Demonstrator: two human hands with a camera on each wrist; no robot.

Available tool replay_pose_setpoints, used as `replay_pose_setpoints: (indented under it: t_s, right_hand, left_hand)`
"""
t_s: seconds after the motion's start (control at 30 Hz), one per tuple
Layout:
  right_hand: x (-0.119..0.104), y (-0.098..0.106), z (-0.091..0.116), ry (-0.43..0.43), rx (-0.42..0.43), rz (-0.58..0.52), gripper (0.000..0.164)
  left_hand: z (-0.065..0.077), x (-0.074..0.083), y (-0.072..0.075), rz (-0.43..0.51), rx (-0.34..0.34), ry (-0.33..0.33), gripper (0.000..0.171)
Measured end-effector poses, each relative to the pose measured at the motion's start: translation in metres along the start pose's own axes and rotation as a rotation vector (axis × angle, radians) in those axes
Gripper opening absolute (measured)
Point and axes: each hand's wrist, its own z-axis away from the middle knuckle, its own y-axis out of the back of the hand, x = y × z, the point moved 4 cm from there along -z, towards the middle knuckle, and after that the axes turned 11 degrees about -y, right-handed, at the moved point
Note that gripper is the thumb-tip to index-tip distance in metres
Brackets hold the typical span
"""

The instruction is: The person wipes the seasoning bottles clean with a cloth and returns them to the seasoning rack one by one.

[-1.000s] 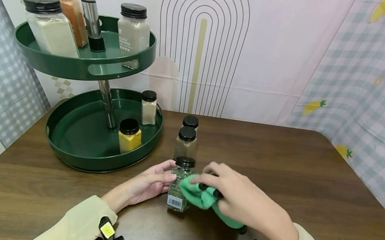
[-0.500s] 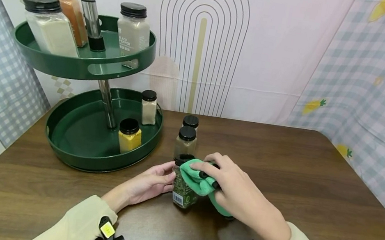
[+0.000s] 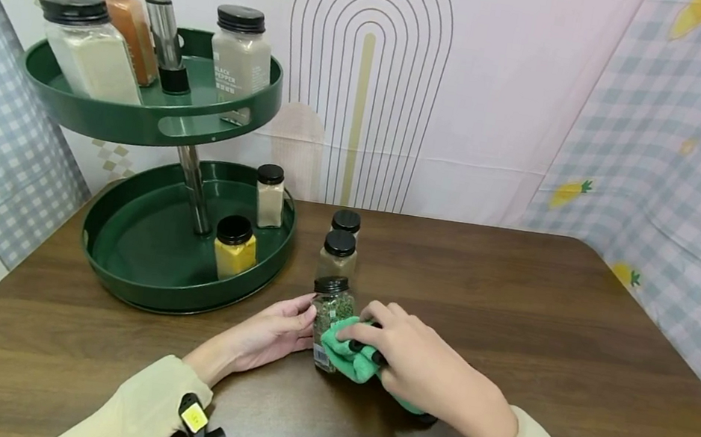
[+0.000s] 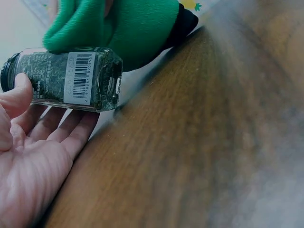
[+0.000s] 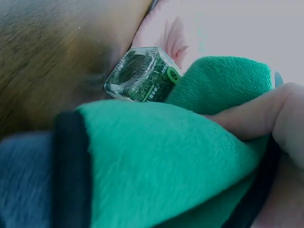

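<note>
A clear glass spice jar [image 3: 338, 304] with green dried herbs and a black lid stands slightly tilted in front of me. My left hand [image 3: 276, 330] holds it from the left, thumb on the near side and fingers behind. The left wrist view shows its barcode label [image 4: 79, 78] and the jar's bottom edge just off the table. My right hand [image 3: 414, 356] grips a bunched green cloth [image 3: 348, 358] with black edging and presses it against the jar's right side. In the right wrist view, the cloth [image 5: 156, 156] covers much of the jar [image 5: 142, 76].
Two more black-lidded jars [image 3: 338, 258] stand in a row behind the held one. To the left, a two-tier green rack [image 3: 136, 288] bears several spice jars, including a yellow one [image 3: 234, 254]. The wooden table [image 3: 513, 311] stretches right.
The jar turned and tilted in my left hand, its lid end shifting slightly away. My right hand rubbed the cloth up toward the lid, then back down the jar's side.
</note>
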Motion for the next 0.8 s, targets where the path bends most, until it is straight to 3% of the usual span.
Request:
replay_pose_setpoints:
  t_s: [0.3, 0.4, 0.5, 0.67, 0.8]
  right_hand:
    - [-0.001, -0.002, 0.006, 0.017, -0.225, 0.028, 0.061]
    - [0.000, 0.002, 0.007, 0.006, -0.240, 0.025, 0.060]
    - [0.002, 0.010, 0.007, 0.011, -0.132, 0.000, 0.062]
    - [0.006, 0.021, 0.004, -0.007, 0.140, -0.007, 0.065]
    - [0.006, 0.021, 0.002, -0.048, 0.231, -0.030, 0.066]
  left_hand:
    - [0.000, 0.000, 0.000, 0.005, -0.004, 0.002, 0.064]
    - [0.000, 0.000, 0.000, 0.016, -0.001, -0.013, 0.059]
    - [0.000, 0.000, 0.000, 0.027, 0.003, -0.023, 0.049]
    - [0.000, 0.000, 0.000, 0.017, 0.005, -0.003, 0.043]
    - [0.000, 0.001, 0.000, 0.020, -0.028, -0.032, 0.035]
